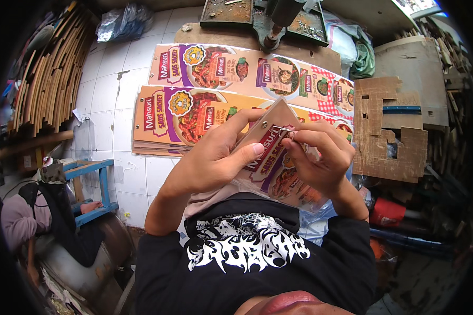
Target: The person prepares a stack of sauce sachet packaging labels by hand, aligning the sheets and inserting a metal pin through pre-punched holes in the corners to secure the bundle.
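Note:
Tilted up in front of my chest is a printed sign panel [284, 186] with food pictures, a red label and a metal eyelet near its top corner. My left hand [210, 152] grips its left edge, thumb on the printed face. Close to the eyelet, my right hand [323, 155] pinches a thin white strand [285, 129], which looks like cord. Whether the strand passes through the eyelet I cannot tell. Beyond my hands lies a stack of similar panels [157, 118], with eyelets at the left edge. Another such panel [165, 65] lies behind it.
A dark hand press [274, 34] stands at the far side between metal trays [227, 13] of small parts. Cut brown boards [389, 128] and plastic bags [355, 50] lie right. Stacked boards [52, 68], a blue frame [95, 167] and another person's sleeve [23, 220] are left.

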Demonstrator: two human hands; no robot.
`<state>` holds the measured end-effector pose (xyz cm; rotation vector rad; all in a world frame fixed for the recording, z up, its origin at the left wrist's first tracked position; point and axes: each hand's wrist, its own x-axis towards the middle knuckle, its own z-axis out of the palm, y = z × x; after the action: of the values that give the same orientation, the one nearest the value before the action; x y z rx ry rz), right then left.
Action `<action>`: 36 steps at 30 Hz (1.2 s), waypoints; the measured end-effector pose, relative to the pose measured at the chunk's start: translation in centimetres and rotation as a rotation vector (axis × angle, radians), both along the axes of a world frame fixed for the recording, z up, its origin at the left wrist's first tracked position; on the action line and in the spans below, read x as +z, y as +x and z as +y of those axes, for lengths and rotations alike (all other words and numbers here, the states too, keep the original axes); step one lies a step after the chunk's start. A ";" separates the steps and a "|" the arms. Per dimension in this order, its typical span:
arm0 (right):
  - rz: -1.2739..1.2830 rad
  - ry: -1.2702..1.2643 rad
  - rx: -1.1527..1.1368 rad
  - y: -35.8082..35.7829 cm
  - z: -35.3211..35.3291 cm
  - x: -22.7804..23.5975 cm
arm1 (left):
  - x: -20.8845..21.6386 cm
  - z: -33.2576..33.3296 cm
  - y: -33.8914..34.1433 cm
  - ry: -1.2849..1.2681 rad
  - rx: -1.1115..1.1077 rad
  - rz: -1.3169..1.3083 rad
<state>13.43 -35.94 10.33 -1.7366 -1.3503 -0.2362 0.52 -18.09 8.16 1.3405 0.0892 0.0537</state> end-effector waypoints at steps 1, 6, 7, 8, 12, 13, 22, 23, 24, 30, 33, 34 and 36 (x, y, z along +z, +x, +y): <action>0.003 -0.002 0.002 -0.1 0.2 -0.2 | 0.2 0.2 0.1 0.039 -0.020 0.009; 0.111 -0.024 -0.039 0.3 0.4 -0.5 | 1.2 0.5 0.2 0.128 -0.061 0.056; 0.112 -0.026 -0.039 0.3 0.4 -0.6 | 1.0 0.5 0.1 0.143 -0.051 0.049; 0.118 -0.023 -0.049 0.4 0.4 -0.6 | 0.9 0.5 0.2 0.157 -0.042 0.042; 0.175 -0.057 -0.102 0.1 0.5 -0.6 | 0.5 0.6 0.3 0.170 -0.038 0.018; 0.176 -0.059 -0.102 0.1 0.6 -0.6 | 0.5 0.6 0.3 0.170 -0.033 0.016; 0.168 -0.004 -0.056 0.4 0.9 -1.2 | 1.3 1.4 0.6 0.155 -0.100 0.106; 0.170 -0.008 -0.065 0.4 0.9 -1.1 | 1.4 1.4 0.7 0.166 -0.106 0.090; 0.172 -0.012 -0.073 0.3 0.9 -1.1 | 1.3 1.4 0.7 0.166 -0.105 0.091; 0.039 -0.121 -0.096 0.7 1.0 -0.2 | 1.3 1.5 0.7 0.131 -0.117 0.147; -0.023 -0.181 -0.151 0.9 1.1 -0.2 | 0.8 1.2 0.6 0.118 -0.091 0.143; -0.024 -0.181 -0.152 0.9 1.1 -0.4 | 0.6 1.2 0.6 0.094 -0.089 0.136; 0.052 -0.135 -0.145 0.8 1.1 -0.8 | 0.6 1.2 0.7 0.070 -0.087 0.128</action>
<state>14.24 -34.88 9.49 -1.9429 -1.2281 -0.1824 1.18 -16.94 8.74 1.4161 0.1377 -0.1034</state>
